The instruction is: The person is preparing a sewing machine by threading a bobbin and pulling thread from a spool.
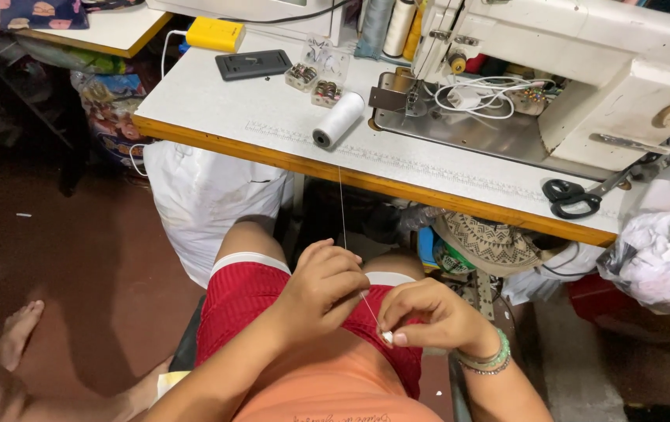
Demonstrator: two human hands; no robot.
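Note:
My left hand (323,285) and my right hand (428,316) are close together over my lap, above red shorts (245,293). A thin white thread (343,211) runs down from a white spool (339,119) lying on the sewing table (225,101) to my hands. My left hand pinches the thread; my right hand pinches a small white piece (387,337) at the thread's lower end. Beaded bracelets (493,358) circle my right wrist.
A white sewing machine (585,70) stands on the table, with black scissors (573,197), a black phone (253,64), a yellow box (214,33) and a clear bobbin case (315,78). A white sack (210,203) sits under the table; a bag of scraps (663,250) is at right. Another person's bare foot (18,332) rests on the floor at left.

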